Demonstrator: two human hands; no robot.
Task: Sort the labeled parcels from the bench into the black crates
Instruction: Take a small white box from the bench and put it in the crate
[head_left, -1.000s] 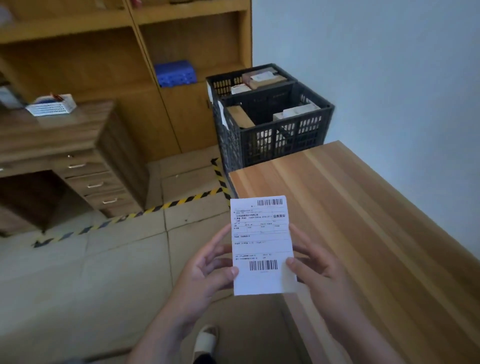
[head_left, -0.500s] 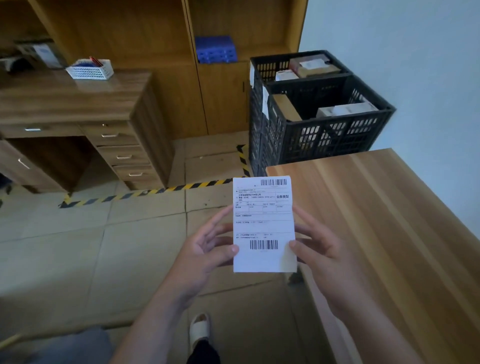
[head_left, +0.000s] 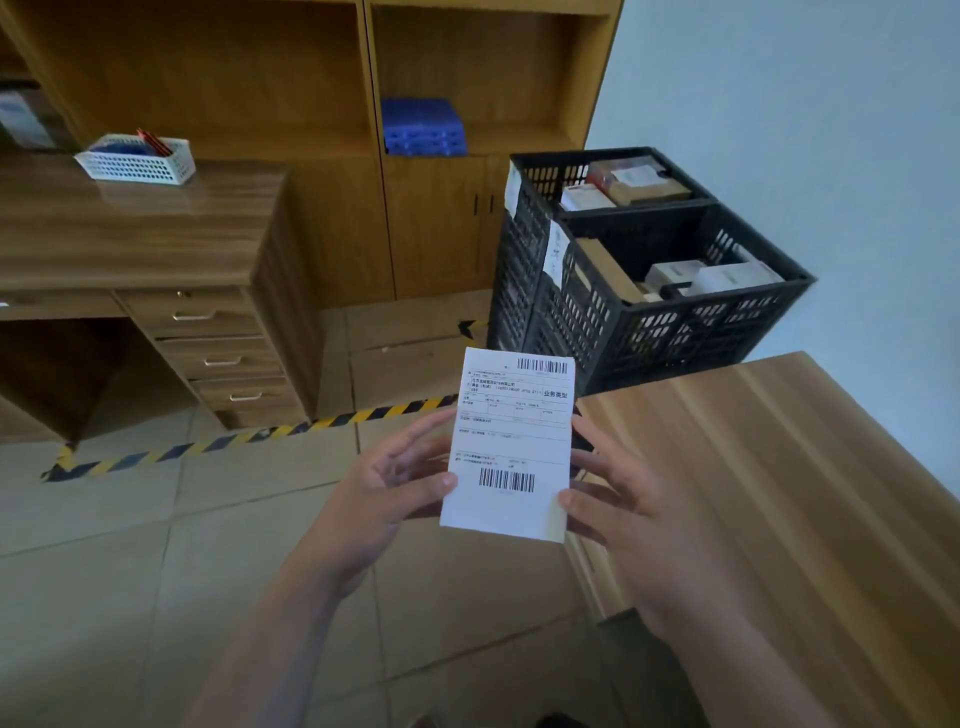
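A flat white parcel (head_left: 511, 447) with a printed shipping label and two barcodes is held upright in front of me, label facing the camera. My left hand (head_left: 395, 483) pinches its left edge with thumb on the face and fingers behind. My right hand (head_left: 623, 499) pinches the lower right edge the same way. Beyond it stand two black slatted crates side by side on the floor: the nearer crate (head_left: 691, 317) and the farther crate (head_left: 540, 171), each with several boxed parcels inside. The wooden bench (head_left: 779, 493) lies to the right.
A brown desk (head_left: 130, 234) with drawers stands at the left, a white basket (head_left: 137, 158) on top. Wooden shelving (head_left: 322, 78) with a blue box (head_left: 423, 127) lines the back wall. Yellow-black tape (head_left: 249, 436) crosses the tiled floor.
The view has shifted so the crates sit farther right and the desk shows more. Both hands keep the same hold on the parcel, which stays in front of me.
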